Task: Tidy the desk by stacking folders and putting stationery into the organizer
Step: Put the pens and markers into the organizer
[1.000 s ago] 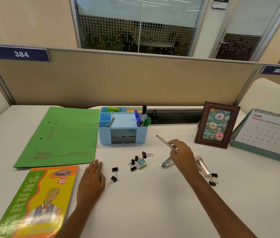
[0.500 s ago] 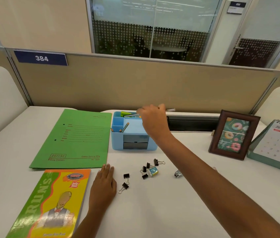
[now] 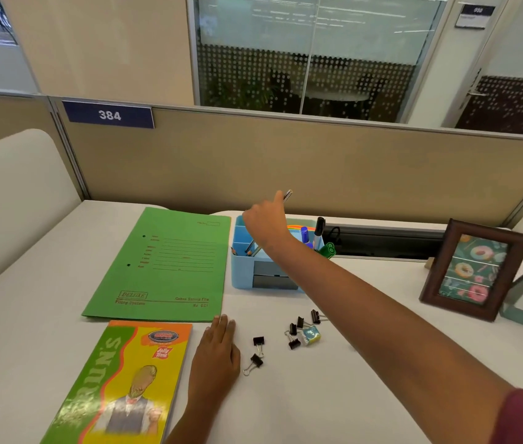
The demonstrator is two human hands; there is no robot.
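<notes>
Your right hand (image 3: 266, 225) rose from the white worktop (image 3: 317, 395) to above the light blue plastic organizer (image 3: 242, 274) at frame centre. Its grip pinched the slim silver pen (image 3: 288, 194), apparently not yet dropped in. Your left hand (image 3: 216, 350) stayed flat, fingers straight, beside the black metal binder clips (image 3: 258, 341) awaiting stowing.

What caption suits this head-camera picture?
Right hand holds a pen at the blue organizer; left hand rests flat on the desk.
</notes>
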